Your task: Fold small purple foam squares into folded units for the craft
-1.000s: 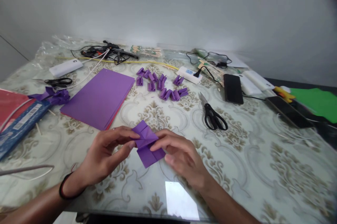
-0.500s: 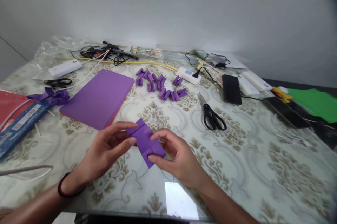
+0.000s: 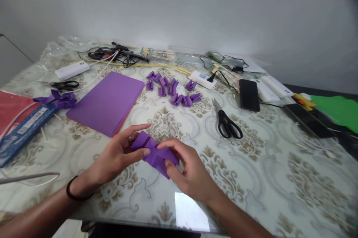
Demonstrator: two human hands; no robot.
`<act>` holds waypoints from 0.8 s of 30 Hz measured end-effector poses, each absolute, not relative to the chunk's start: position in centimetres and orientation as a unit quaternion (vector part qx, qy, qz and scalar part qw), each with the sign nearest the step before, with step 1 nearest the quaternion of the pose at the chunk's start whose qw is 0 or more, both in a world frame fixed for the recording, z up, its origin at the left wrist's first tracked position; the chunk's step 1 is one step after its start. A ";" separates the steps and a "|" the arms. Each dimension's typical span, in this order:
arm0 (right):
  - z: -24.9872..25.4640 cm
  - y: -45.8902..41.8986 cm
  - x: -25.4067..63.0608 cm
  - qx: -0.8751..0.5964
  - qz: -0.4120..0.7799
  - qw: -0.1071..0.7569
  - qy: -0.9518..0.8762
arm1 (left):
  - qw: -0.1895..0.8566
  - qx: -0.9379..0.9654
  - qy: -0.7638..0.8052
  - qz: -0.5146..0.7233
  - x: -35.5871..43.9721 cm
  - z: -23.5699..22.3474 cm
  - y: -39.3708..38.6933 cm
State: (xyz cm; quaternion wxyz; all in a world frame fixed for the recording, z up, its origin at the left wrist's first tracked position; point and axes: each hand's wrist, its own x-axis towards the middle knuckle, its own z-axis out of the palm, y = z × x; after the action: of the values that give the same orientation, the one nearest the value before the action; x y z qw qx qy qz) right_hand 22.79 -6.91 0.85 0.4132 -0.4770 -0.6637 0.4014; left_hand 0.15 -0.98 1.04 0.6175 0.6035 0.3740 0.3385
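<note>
"Grey wall (image 3: pixel 179 6) at the back. What stands before it?"

"Table (image 3: pixel 265 189), scroll-patterned, glossy on top. I'm at its near edge. Next in size: purple stack (image 3: pixel 107 100), flat, left of centre, red showing beneath one edge."

"And your hands?"

"Left hand (image 3: pixel 117 152): thumb laid on the work, forefinger stretched out straight above, other fingers bent and partly hidden behind. Right hand (image 3: pixel 190 169): thumb and forefinger closed on the other end, pinching. Between the two, the work: one purple paper (image 3: pixel 153 157), creased, tilted, near the table's front. Whether it touches the top, I can't tell."

"What lies about?"

"By size again. White strip (image 3: pixel 201 79), far side, a black plug (image 3: pixel 212 77) in it. Scissors (image 3: pixel 228 126) right of my hands, well apart from them, black handles toward me, blades pointing away. Phone (image 3: pixel 249 95) beyond the scissors, farther right, dark-faced."

"Smaller still?"

"Purple bits (image 3: pixel 173 90), folded, loosely clustered beyond the paper, between stack and scissors. Last, a ring (image 3: pixel 130 138) on a left finger."
</note>
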 end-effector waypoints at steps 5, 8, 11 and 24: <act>0.7 -6.8 22.6 -0.488 0.374 0.408 -0.675 | 0.651 0.584 0.377 0.306 0.2 1.2 -0.9; 0.5 -6.7 22.5 -0.497 0.368 0.409 -0.671 | 0.652 0.582 0.367 0.320 0.3 1.5 -1.0; 0.4 -6.7 22.4 -0.497 0.366 0.415 -0.669 | 0.651 0.574 0.369 0.332 0.3 1.7 -1.1; 0.5 -6.6 22.2 -0.461 0.366 0.445 -0.675 | 0.605 0.635 0.370 0.306 0.3 1.5 -1.2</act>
State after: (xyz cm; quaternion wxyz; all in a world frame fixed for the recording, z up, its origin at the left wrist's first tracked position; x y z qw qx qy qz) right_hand 22.17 -6.58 0.52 0.4454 -0.4605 -0.6750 0.3660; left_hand 0.31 -1.22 1.52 0.6045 0.6354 0.3703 0.3062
